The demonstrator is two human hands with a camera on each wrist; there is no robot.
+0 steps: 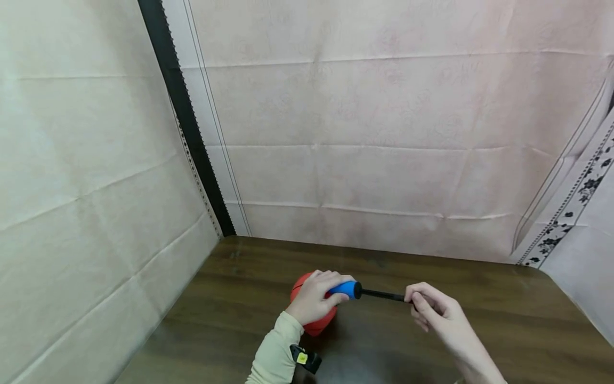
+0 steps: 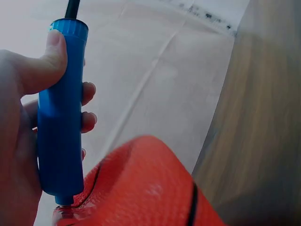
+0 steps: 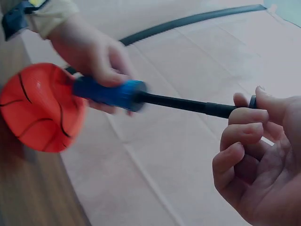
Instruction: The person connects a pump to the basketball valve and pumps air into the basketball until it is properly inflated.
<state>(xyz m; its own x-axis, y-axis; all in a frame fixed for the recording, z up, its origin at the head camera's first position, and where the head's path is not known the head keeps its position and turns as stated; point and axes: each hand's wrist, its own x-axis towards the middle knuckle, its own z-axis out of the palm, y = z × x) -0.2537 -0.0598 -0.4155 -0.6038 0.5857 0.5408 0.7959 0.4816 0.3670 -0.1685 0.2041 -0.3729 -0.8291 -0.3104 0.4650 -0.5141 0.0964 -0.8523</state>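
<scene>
A blue hand pump (image 2: 61, 113) lies across between my two hands, its black rod (image 3: 178, 102) drawn out to the right. My left hand (image 1: 314, 296) grips the pump's blue barrel, thumb along its side. With curled fingers and thumb, my right hand (image 1: 434, 309) pinches the black end of the rod. At the barrel's other end sits a red ball (image 3: 40, 108) with black lines, its surface dented and partly collapsed. In the left wrist view the barrel's tip meets the ball at a small fitting; the exact joint is partly hidden.
The brown wooden table (image 1: 230, 309) lies under the hands. Pale creased cloth (image 1: 384, 133) hangs behind it and at both sides, with a black strip (image 1: 187, 117) at the back left corner. A black device (image 1: 307, 358) is strapped to the left wrist.
</scene>
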